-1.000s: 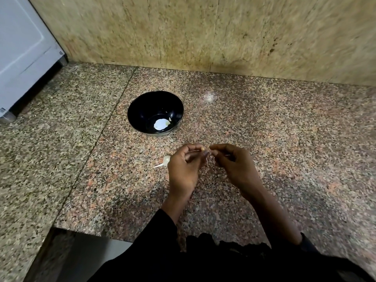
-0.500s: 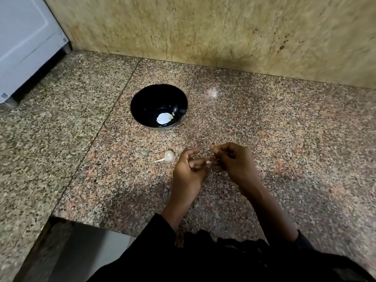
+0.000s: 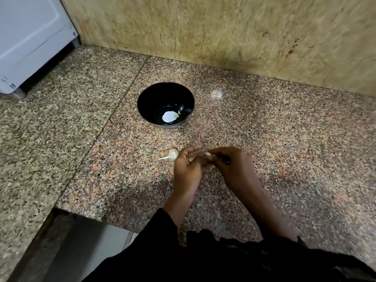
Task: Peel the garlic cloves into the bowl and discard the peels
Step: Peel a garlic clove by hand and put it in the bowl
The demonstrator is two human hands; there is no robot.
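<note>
Beside left hand (image 3: 188, 169), garlic bulb (image 3: 173, 154) stem points left.

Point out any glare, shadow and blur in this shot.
Head view: a bright glare spot on the granite counter right of the black bowl; soft shadows beneath both hands; wall and frame edges smeared by motion blur.

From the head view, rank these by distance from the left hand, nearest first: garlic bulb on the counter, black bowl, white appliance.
From the left hand:
1. Garlic bulb, on the counter just off its fingers, to the left.
2. Black bowl, farther back, toward the wall.
3. White appliance, far left corner.
</note>
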